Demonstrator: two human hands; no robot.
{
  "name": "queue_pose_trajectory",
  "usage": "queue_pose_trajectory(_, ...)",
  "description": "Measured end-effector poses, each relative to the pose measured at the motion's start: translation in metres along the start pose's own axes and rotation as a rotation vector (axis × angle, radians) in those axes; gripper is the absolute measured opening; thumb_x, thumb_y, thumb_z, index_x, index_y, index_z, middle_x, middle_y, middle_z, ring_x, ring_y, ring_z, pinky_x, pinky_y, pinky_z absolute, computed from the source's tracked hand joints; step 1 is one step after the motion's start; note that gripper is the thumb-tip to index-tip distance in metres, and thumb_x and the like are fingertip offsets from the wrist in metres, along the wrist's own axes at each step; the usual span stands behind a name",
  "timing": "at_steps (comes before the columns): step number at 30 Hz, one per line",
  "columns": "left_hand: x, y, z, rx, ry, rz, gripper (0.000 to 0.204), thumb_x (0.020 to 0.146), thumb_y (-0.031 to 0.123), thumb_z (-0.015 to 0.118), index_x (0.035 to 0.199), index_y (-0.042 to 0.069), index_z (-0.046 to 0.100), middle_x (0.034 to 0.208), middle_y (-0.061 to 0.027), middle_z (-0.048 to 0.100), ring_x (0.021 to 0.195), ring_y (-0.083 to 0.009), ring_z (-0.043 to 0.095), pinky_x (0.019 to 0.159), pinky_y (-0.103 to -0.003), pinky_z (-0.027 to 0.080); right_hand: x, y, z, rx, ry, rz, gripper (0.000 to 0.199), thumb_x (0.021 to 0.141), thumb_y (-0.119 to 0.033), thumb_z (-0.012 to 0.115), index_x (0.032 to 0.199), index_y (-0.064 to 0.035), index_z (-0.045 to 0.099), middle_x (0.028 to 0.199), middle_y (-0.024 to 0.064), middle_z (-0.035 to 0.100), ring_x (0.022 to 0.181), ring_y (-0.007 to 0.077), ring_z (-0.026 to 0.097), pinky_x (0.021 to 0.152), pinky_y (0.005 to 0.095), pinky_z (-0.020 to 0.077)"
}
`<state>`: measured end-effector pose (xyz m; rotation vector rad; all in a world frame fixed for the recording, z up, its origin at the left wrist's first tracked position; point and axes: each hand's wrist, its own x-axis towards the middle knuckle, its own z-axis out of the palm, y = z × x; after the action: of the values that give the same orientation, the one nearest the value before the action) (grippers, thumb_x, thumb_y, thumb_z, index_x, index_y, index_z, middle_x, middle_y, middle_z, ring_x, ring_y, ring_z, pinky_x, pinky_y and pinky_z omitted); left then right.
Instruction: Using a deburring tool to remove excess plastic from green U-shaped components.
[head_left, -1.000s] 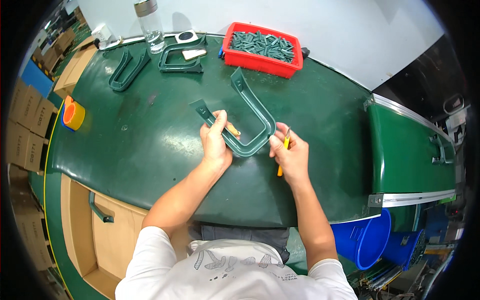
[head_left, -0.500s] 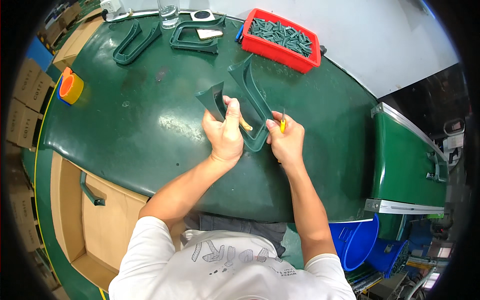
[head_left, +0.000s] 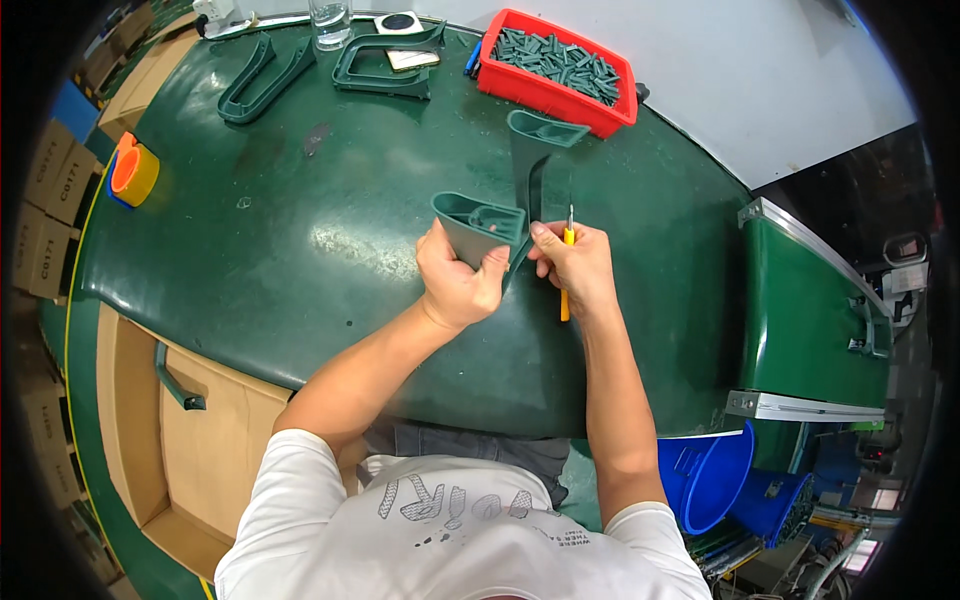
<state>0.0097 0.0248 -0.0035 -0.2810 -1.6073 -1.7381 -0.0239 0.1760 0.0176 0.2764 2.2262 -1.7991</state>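
Observation:
My left hand (head_left: pixel 458 275) is closed round one arm of a dark green U-shaped plastic bracket (head_left: pixel 478 232), held up above the table. Both hollow ends of this bracket point away from me, and ribs show inside the nearer one. Its far arm rises beyond my right hand (head_left: pixel 580 262). A slim yellow-handled knife (head_left: pixel 567 275) stands nearly upright in the right hand's grip, thin metal tip away from me. Thumb and fingertips of that hand are at the bracket's side; whether they pinch it, I cannot tell.
Two more green brackets (head_left: pixel 262 95) (head_left: pixel 385 88) lie at the far left, beside a glass (head_left: pixel 330 25). A red bin (head_left: pixel 610 115) holds several small green pieces. An orange tape roll (head_left: pixel 134 174) sits left. An open carton (head_left: pixel 130 430) with a bracket is near left; blue bins (head_left: pixel 715 480) stand right.
The bracket has been turned so its hollow ends now face up toward view. My left hand has rolled with it, and the knife has tipped more upright in my right hand.

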Motion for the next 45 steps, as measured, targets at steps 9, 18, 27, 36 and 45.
queue_pose_trajectory(9, -0.003, -0.012, -0.001, 0.183, 0.01, 0.141, 0.013, 0.083, 0.001, 0.062, 0.091, -0.004, 0.053, 0.068, -0.005, 0.058, 0.05, -0.01, 0.054, 0.046, -0.024, 0.043, -0.025, 0.017, 0.017, 0.306, 0.02, 0.105, 0.014, 0.085, -0.01, 0.061, 0.074, -0.0022, 0.059, 0.06, 0.0043, 0.059, 0.043, 0.0075, 0.049, 0.037, 0.0213, 0.0319)
queue_pose_trajectory(18, 0.022, -0.024, -0.005, -0.347, 0.202, -0.451, 0.013, 0.088, 0.014, 0.059, 0.09, 0.003, 0.053, 0.057, -0.0039, 0.05, 0.047, -0.0115, 0.045, 0.044, -0.025, 0.035, -0.106, -0.066, -0.002, 0.089, 0.268, -1.198, 0.02, 0.092, -0.019, 0.058, 0.09, 0.0007, 0.061, 0.07, 0.0057, 0.062, 0.059, 0.0095, 0.055, 0.049, 0.0214, 0.0417)
queue_pose_trajectory(27, 0.024, -0.012, -0.001, -0.622, 0.079, -0.686, 0.019, 0.091, 0.023, 0.056, 0.095, 0.005, 0.052, 0.053, -0.0032, 0.047, 0.043, -0.0125, 0.044, 0.038, -0.025, 0.034, 0.008, -0.025, -0.02, -0.682, 0.261, -0.817, 0.03, 0.089, -0.028, 0.06, 0.105, -0.0023, 0.062, 0.074, 0.0216, 0.064, 0.064, 0.0349, 0.061, 0.061, 0.0368, 0.0476)
queue_pose_trajectory(36, 0.037, -0.023, -0.008, 0.08, -0.27, -0.077, 0.045, 0.079, 0.005, 0.06, 0.121, -0.001, 0.048, 0.11, -0.014, 0.057, 0.096, -0.0283, 0.056, 0.085, -0.035, 0.044, -0.022, 0.005, 0.001, 0.248, -0.042, -0.124, 0.029, 0.09, -0.013, 0.057, 0.111, 0.0077, 0.058, 0.069, 0.0102, 0.065, 0.051, 0.0087, 0.054, 0.043, 0.0226, 0.0397)
queue_pose_trajectory(45, 0.034, -0.046, -0.017, 0.407, -0.325, 0.287, 0.044, 0.064, 0.001, 0.077, 0.105, 0.001, 0.061, 0.1, -0.0141, 0.065, 0.087, -0.032, 0.063, 0.079, -0.036, 0.05, -0.038, -0.013, -0.005, 0.573, -0.437, -0.079, 0.043, 0.099, -0.032, 0.044, 0.12, 0.0047, 0.048, 0.081, 0.0108, 0.065, 0.052, 0.0058, 0.046, 0.043, 0.0184, 0.0341)
